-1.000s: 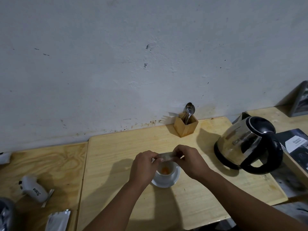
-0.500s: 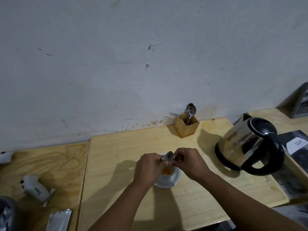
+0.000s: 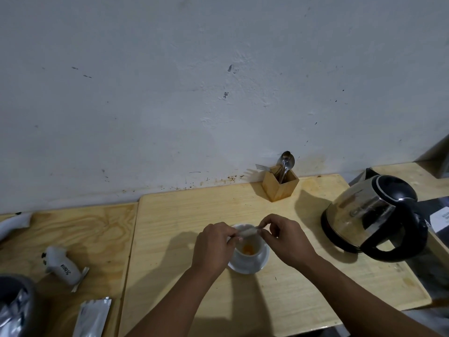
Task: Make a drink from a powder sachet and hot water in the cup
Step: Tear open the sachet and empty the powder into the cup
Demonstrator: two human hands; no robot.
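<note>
Emptying the sachet (image 3: 247, 231) cleanly means keeping it low over the cup (image 3: 247, 251), tapping out what remains. Kettle (image 3: 371, 215) stands right of the cup. Left hand (image 3: 213, 246) and right hand (image 3: 284, 239) meet above the rim, fingers of each pinching a sachet end; orange powder lies inside the cup.

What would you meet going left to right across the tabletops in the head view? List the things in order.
white tube → silver sachet → left hand → cup → right hand → kettle
</note>
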